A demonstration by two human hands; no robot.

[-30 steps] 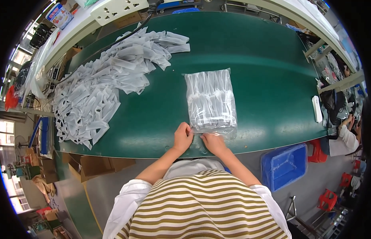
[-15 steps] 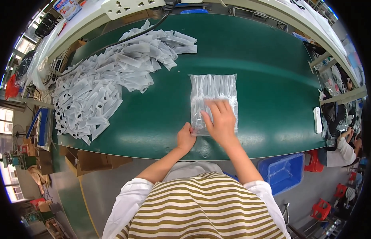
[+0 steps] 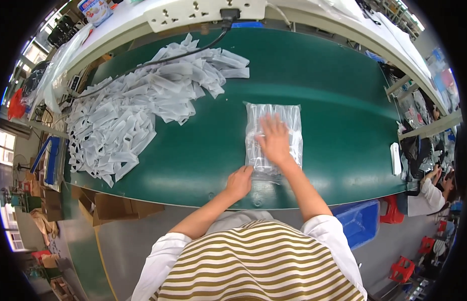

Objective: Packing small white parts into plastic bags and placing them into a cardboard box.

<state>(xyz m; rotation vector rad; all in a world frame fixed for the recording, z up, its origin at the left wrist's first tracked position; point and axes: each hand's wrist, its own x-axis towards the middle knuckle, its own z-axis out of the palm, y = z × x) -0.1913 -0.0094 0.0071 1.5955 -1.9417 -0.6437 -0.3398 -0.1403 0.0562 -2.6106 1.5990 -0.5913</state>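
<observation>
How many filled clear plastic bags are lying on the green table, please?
1. The filled clear plastic bag lies on the green table, right of the heap of loose white sleeves; the right hand presses flat on it, the left hand touches its near end. None seem hidden.

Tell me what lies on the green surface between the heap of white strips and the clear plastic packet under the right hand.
Nothing: in the head view only bare green surface separates the heap of white strips from the clear plastic packet.
</observation>
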